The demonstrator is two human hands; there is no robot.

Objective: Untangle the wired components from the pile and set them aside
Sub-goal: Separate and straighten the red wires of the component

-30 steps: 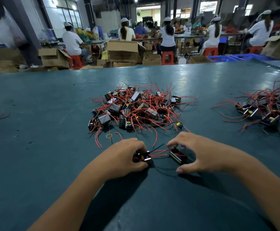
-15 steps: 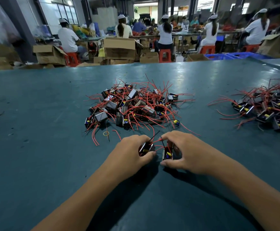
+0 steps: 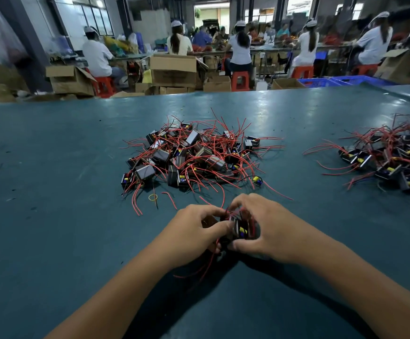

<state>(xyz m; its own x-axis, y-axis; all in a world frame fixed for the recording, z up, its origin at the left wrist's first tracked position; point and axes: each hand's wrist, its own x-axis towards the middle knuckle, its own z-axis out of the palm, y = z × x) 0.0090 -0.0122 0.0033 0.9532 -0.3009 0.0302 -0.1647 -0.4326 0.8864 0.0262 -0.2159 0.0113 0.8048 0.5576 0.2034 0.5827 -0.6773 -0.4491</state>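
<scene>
A tangled pile of small black box components with red wires (image 3: 194, 157) lies in the middle of the green table (image 3: 52, 167). Just in front of it, my left hand (image 3: 194, 228) and my right hand (image 3: 267, 228) meet around black wired components (image 3: 239, 228), held together between the fingers of both hands. Red wires trail from them toward me and under my left hand. The component in my left hand is mostly hidden by its fingers.
A second heap of wired components (image 3: 394, 157) lies at the right edge of the table. A small yellow ring (image 3: 153, 197) and loose red wire ends lie before the pile. Beyond the table stand cardboard boxes (image 3: 174, 69), red stools and seated people.
My hands have come together, bringing the two components they held apart a second ago side by side. The view has tilted slightly.
</scene>
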